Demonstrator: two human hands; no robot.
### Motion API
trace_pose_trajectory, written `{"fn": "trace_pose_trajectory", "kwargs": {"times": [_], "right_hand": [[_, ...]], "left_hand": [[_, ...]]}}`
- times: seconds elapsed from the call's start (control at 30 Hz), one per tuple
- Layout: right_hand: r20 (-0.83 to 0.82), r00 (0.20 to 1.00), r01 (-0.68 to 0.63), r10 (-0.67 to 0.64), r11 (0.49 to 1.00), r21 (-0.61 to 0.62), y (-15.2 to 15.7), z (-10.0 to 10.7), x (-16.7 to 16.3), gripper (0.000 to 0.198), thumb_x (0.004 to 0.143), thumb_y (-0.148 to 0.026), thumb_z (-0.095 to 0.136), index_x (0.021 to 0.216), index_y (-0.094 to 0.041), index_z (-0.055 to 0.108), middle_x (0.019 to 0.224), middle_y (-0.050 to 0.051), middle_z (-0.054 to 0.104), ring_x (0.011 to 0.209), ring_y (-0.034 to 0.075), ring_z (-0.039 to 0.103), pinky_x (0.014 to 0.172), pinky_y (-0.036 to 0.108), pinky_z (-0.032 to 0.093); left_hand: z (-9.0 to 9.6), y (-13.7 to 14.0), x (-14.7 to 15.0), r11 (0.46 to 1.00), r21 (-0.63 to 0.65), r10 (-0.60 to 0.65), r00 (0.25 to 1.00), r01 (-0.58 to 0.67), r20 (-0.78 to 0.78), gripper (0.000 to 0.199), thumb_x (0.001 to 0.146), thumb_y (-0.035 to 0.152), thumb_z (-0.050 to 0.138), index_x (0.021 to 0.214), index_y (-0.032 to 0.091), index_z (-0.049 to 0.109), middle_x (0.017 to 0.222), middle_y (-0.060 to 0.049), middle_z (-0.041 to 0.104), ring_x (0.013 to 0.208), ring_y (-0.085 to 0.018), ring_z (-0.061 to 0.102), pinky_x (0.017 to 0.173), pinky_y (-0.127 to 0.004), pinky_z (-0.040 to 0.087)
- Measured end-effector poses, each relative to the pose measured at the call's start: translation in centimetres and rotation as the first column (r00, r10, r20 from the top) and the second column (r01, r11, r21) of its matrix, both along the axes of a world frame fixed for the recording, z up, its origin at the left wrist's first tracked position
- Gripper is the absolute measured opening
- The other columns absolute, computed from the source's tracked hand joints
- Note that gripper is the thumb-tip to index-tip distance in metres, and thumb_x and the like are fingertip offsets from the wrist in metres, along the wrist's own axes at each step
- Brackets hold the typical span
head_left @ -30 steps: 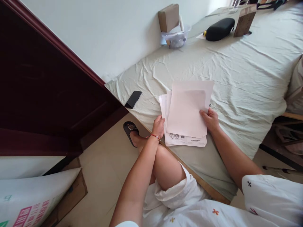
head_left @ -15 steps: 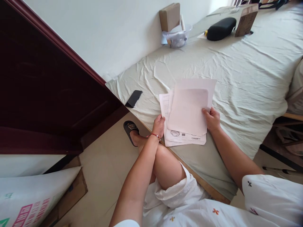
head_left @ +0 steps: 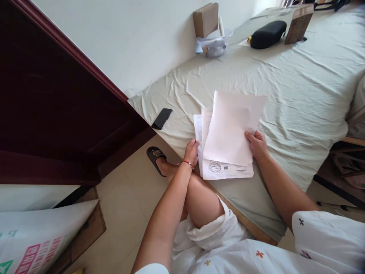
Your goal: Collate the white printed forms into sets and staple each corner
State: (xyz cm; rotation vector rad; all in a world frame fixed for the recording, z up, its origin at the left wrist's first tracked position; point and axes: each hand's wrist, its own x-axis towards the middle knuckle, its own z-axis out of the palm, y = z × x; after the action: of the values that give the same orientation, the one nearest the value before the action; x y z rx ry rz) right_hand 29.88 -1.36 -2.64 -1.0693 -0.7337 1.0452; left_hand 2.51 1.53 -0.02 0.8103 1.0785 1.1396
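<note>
We take the stack of papers [head_left: 228, 133] as the centre of the clock; it lies over the near edge of the bed [head_left: 285, 83], and we cannot tell whether its underside touches the cover. A blank upper sheet covers most of it, set askew, so that printed sheets show along 9 o'clock and at 6 o'clock, where a round stamp [head_left: 215, 167] appears. At 8 o'clock the left hand [head_left: 191, 151] is closed on the margin of the lower sheets; at 3 o'clock the right hand [head_left: 257, 144] pinches the upper sheet, thumb on top and fingers hidden beneath. A black folded object [head_left: 162, 118] lies at 9 o'clock, a plastic bowl [head_left: 215, 47] at 12 and a black case [head_left: 268, 35] at 1.

We judge the paper light and limp, each leaf apt to slip over the next and to crease under a hard pinch. The long side margins, near mid-height, seem the best hold, with thumbs flat and clear of the corners.
</note>
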Motion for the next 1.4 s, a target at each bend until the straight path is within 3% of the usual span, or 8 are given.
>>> {"fn": "trace_pose_trajectory", "kwargs": {"times": [0.27,0.63,0.77,0.97,1.07,1.2,1.4], "right_hand": [[0.193,0.979,-0.074,0.067,0.997,0.026,0.0,-0.1,-0.4,0.038,0.08,-0.049,0.076,0.109,-0.026,0.067,0.093,0.001,0.074,0.074,0.017,0.065,0.068,0.029,0.055],[0.24,0.966,-0.101,0.095,0.995,0.013,-0.2,0.1,-0.3,0.036,0.079,-0.049,0.075,0.105,-0.024,0.068,0.09,0.0,0.072,0.076,0.018,0.063,0.068,0.029,0.052],[0.238,0.968,-0.09,0.085,0.996,0.013,-0.3,0.2,-0.4,0.035,0.079,-0.048,0.076,0.104,-0.024,0.069,0.088,0.0,0.072,0.075,0.018,0.063,0.068,0.029,0.052],[0.241,0.965,-0.112,0.104,0.993,0.021,-0.3,-0.2,-0.4,0.036,0.081,-0.05,0.076,0.106,-0.025,0.07,0.088,-0.001,0.072,0.073,0.016,0.062,0.067,0.028,0.053],[0.249,0.968,-0.056,0.04,0.997,0.054,-0.1,-0.4,-0.3,0.032,0.081,-0.048,0.078,0.1,-0.024,0.07,0.09,-0.001,0.071,0.075,0.014,0.061,0.067,0.025,0.051],[0.16,0.986,0.033,-0.042,0.998,0.059,0.0,0.3,-0.3,0.036,0.074,-0.045,0.083,0.101,-0.026,0.07,0.087,-0.002,0.071,0.072,0.013,0.061,0.066,0.025,0.051],[0.08,0.997,-0.014,0.016,1.0,-0.015,-0.4,1.4,-0.8,0.035,0.069,-0.047,0.085,0.091,-0.024,0.07,0.077,-0.002,0.07,0.059,0.012,0.056,0.055,0.025,0.047]], "left_hand": [[0.3,-0.3,0.3,0.999,-0.028,-0.035,0.998,0.036,0.044,0.029,0.063,0.034,0.076,0.087,0.02,0.065,0.087,-0.003,0.078,0.109,-0.027,0.071,0.096,-0.038,0.055],[0.2,-0.2,0.2,1.0,-0.011,-0.007,1.0,0.007,0.019,0.025,0.07,0.038,0.074,0.084,0.02,0.065,0.087,-0.003,0.076,0.111,-0.027,0.07,0.1,-0.039,0.053],[0.1,-0.2,0.1,1.0,0.015,-0.015,1.0,0.015,0.018,0.03,0.072,0.045,0.075,0.084,0.019,0.066,0.091,-0.005,0.077,0.111,-0.027,0.069,0.101,-0.04,0.052],[-0.2,-0.3,0.2,0.998,0.001,-0.063,0.998,0.063,-0.029,0.03,0.068,0.035,0.075,0.09,0.017,0.069,0.09,-0.005,0.077,0.108,-0.028,0.07,0.102,-0.043,0.052],[-0.4,-0.2,0.1,0.999,0.008,-0.033,0.999,0.033,-0.029,0.027,0.071,0.034,0.072,0.092,0.017,0.068,0.089,-0.004,0.077,0.104,-0.026,0.071,0.101,-0.042,0.052],[-0.8,0.1,-0.1,1.0,0.011,-0.001,1.0,0.001,-0.021,0.023,0.074,0.032,0.068,0.093,0.019,0.066,0.088,-0.002,0.075,0.103,-0.023,0.07,0.101,-0.039,0.052],[-0.8,0.2,-0.2,0.999,0.03,-0.016,1.0,0.017,-0.021,0.018,0.076,0.033,0.067,0.089,0.021,0.064,0.09,-0.002,0.074,0.103,-0.021,0.069,0.1,-0.035,0.051]]}}
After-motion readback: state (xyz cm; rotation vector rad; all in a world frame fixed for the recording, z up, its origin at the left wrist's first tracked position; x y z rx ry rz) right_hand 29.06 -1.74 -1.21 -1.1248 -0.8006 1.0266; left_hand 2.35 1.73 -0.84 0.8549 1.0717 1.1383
